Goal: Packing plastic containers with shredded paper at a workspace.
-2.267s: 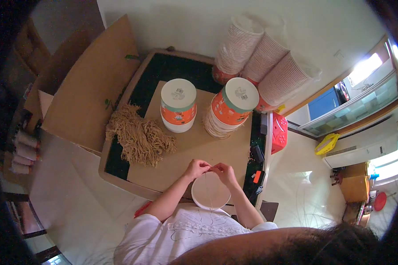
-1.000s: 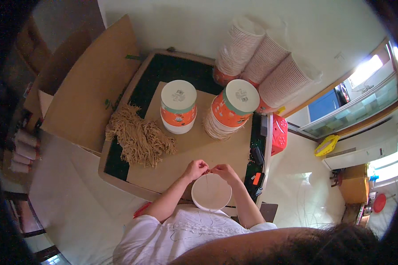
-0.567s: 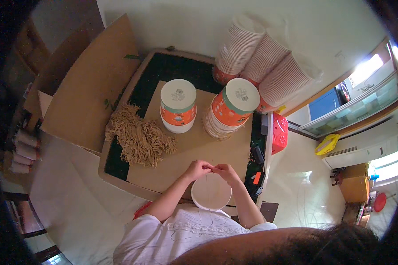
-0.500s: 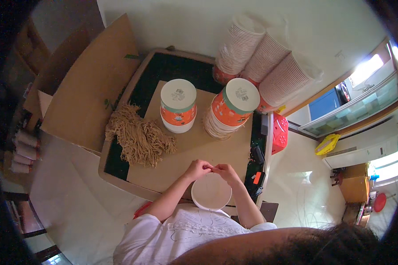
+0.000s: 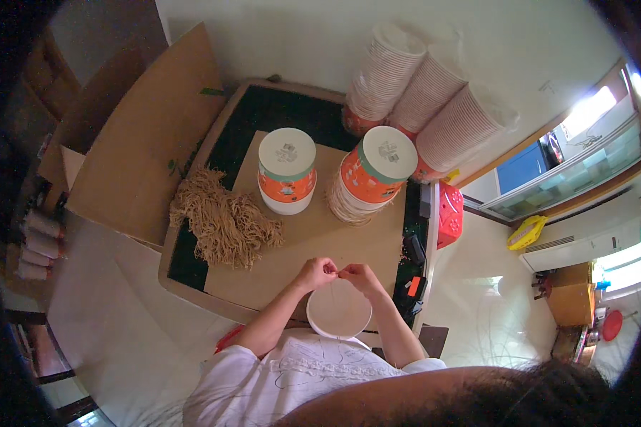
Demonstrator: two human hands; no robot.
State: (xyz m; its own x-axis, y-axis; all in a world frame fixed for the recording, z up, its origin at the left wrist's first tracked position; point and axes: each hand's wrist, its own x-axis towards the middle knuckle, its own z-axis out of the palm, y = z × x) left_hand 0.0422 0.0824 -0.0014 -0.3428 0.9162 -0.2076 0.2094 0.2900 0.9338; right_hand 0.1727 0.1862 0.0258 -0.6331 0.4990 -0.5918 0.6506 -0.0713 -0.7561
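Note:
At the far rim of a white paper bucket (image 5: 339,309), my left hand (image 5: 316,272) and my right hand (image 5: 361,277) meet with fingertips pinched together. What they hold is too small to make out. The bucket's pale round inside faces up, close against my body. A heap of tan string (image 5: 217,217) lies to the left on the cardboard sheet (image 5: 306,242). Beyond my hands stand two upside-down orange and white paper buckets: the left bucket (image 5: 287,167) and the right bucket (image 5: 379,164), which has tan string loops around its lower part.
Tall stacks of nested paper buckets (image 5: 434,92) in clear plastic stand against the wall. A large cardboard flap (image 5: 146,135) rises at the left. Small black and orange tools (image 5: 416,286) lie along the table's right edge, beside a red stool (image 5: 450,215).
My fingertips have shifted slightly, with the left fingers curling in a little. The bucket in front of me has moved only a touch to the left.

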